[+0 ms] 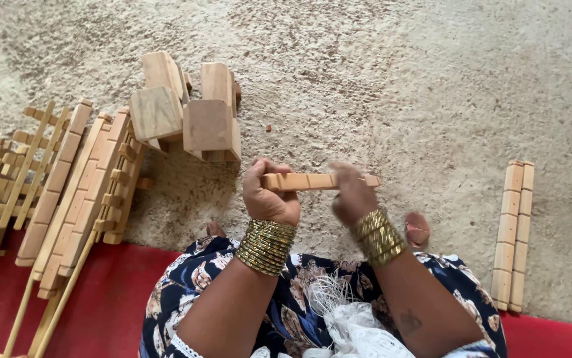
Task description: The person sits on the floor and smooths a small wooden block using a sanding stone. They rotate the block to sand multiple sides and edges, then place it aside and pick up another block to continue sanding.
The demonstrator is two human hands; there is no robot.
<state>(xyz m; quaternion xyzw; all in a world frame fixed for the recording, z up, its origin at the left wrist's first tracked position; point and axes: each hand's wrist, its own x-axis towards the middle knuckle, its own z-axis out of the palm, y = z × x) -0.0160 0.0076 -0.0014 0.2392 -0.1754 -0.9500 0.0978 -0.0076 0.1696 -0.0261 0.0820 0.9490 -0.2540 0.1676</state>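
On sandy ground (431, 79), red mat (113, 298) edge, both hands gripping notched wooden strip (312, 181)

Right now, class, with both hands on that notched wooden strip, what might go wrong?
1. The right hand is blurred, so it is moving fast on the notched wooden strip; it may slip or catch a splinter.
2. The left hand grips only one end, so the strip may twist loose.
3. The stacked wooden blocks lie unevenly and may topple.
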